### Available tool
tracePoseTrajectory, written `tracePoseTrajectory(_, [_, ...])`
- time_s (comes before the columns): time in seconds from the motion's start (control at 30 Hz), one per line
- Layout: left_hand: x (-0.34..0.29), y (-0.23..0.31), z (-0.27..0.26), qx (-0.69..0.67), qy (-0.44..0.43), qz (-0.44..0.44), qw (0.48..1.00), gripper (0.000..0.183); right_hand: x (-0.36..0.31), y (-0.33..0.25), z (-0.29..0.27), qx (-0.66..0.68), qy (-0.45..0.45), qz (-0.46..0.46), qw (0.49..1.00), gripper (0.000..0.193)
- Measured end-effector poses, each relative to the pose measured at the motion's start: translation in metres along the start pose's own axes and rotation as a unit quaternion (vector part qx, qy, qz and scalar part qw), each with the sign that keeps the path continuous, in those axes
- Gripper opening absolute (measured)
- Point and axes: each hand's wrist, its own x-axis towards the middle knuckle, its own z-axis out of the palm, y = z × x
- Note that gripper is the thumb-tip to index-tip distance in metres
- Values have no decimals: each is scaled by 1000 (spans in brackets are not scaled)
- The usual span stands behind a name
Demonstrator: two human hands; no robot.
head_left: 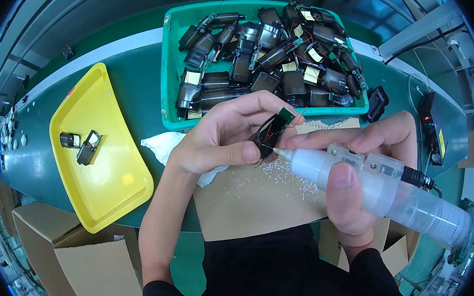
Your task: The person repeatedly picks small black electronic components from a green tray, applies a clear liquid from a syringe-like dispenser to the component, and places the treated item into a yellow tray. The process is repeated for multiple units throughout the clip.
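Observation:
My left hand (221, 132) holds a small black housing (268, 139) with a green circuit board and thin red wires, pinched between thumb and fingers above the cardboard. My right hand (358, 177) is wrapped round a translucent dispensing syringe (385, 194), with a clear switch piece and a black cable on its side. The syringe's narrow tip points left and meets or nearly meets the housing; whether it touches I cannot tell. Below both hands lies a brown cardboard sheet (242, 204) sprinkled with small white bits.
A green bin (167, 69) behind my hands is heaped with dark housings, boards and wires. To the left, a yellow tray (114, 198) carries two small parts. White tissue (161, 146) lies by my left wrist. A black device (429, 125) stands at right; cardboard boxes (97, 261) are lower left.

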Motion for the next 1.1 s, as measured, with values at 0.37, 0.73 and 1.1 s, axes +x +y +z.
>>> tracePoseTrajectory(0.37, [1, -3, -2, 24, -1, 27, 999, 67, -4, 0, 1, -40, -11, -11, 999, 44])
tracePoseTrajectory(0.73, [1, -4, -4, 40, -32, 38, 998, 64, -8, -6, 0, -17, -22, 14, 1000, 47])
tracePoseTrajectory(1.1, [-1, -5, -5, 46, -30, 47, 997, 62, -9, -7, 0, -28, -40, 1, 999, 43])
